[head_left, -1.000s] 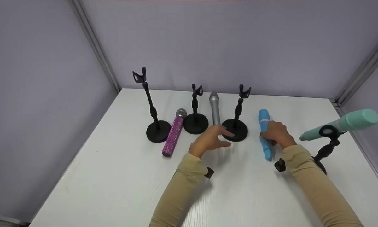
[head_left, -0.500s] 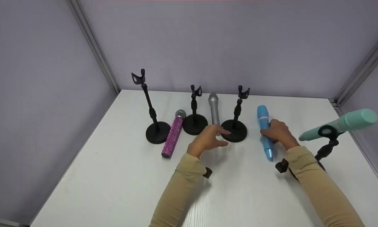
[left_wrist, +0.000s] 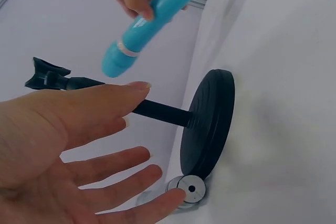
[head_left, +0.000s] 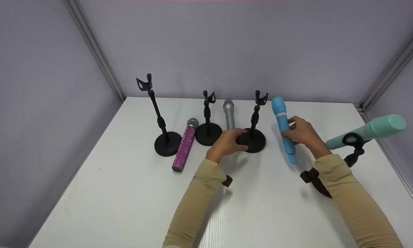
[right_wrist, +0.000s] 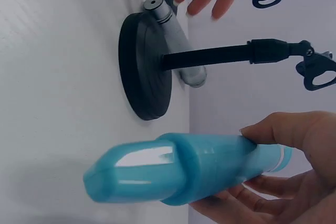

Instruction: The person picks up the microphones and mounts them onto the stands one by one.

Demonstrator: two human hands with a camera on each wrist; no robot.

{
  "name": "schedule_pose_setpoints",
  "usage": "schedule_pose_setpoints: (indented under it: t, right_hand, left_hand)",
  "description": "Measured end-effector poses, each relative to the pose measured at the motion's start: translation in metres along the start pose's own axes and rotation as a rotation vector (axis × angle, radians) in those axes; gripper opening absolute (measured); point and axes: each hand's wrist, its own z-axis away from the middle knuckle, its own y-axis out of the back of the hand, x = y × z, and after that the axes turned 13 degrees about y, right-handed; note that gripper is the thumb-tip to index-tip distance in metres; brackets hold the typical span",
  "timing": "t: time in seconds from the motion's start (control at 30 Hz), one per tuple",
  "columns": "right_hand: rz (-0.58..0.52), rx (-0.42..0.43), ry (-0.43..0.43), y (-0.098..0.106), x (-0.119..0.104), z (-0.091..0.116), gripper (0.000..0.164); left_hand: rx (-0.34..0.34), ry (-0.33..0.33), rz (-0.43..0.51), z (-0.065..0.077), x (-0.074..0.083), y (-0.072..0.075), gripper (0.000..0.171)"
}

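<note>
My right hand (head_left: 302, 132) pinches a blue microphone (head_left: 281, 119) between thumb and fingers, its head tilted up and its tail end over the table. In the right wrist view that tail end (right_wrist: 136, 171) faces the camera. My left hand (head_left: 227, 143) is spread beside the round base (head_left: 256, 141) of a black microphone stand, thumb and fingers apart with nothing between them. The stand's clip (head_left: 261, 99) holds nothing. A silver microphone (head_left: 229, 113) lies just left of that base, its tail end behind my left fingers in the head view.
A pink glitter microphone (head_left: 184, 148) lies between two more black stands, a tall one (head_left: 161, 124) and a short one (head_left: 208, 119). At the right a mint-green microphone (head_left: 371, 131) rests in another stand's clip (head_left: 354, 139), its base partly behind my right sleeve. Grey panels enclose the white table.
The blue microphone has risen off the table in my right hand, its head going up and slightly left. My left hand stays by the stand base, and the head view has shifted slightly.
</note>
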Motion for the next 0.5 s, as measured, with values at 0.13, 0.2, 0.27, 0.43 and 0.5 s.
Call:
schedule_pose_setpoints:
  t: [0.13, 0.2, 0.27, 0.43, 0.5]
  right_hand:
    - [0.003, 0.021, 0.032, 0.002, -0.006, 0.001, 0.069]
    - [0.004, 0.038, 0.045, 0.003, -0.007, 0.002, 0.068]
    - [0.007, 0.051, 0.053, 0.003, -0.008, 0.002, 0.068]
    - [-0.001, 0.061, 0.055, 0.005, -0.006, 0.003, 0.068]
    - [-0.005, 0.063, 0.055, 0.006, -0.005, 0.004, 0.068]
  left_hand:
    - [0.008, 0.041, -0.009, -0.019, 0.008, -0.001, 0.061]
    - [0.018, 0.059, -0.047, -0.029, 0.012, -0.002, 0.060]
    - [0.031, 0.075, -0.081, -0.038, 0.016, -0.004, 0.059]
    - [0.038, 0.110, -0.108, -0.053, 0.023, -0.011, 0.062]
    - [0.024, 0.121, -0.099, -0.058, 0.025, -0.014, 0.063]
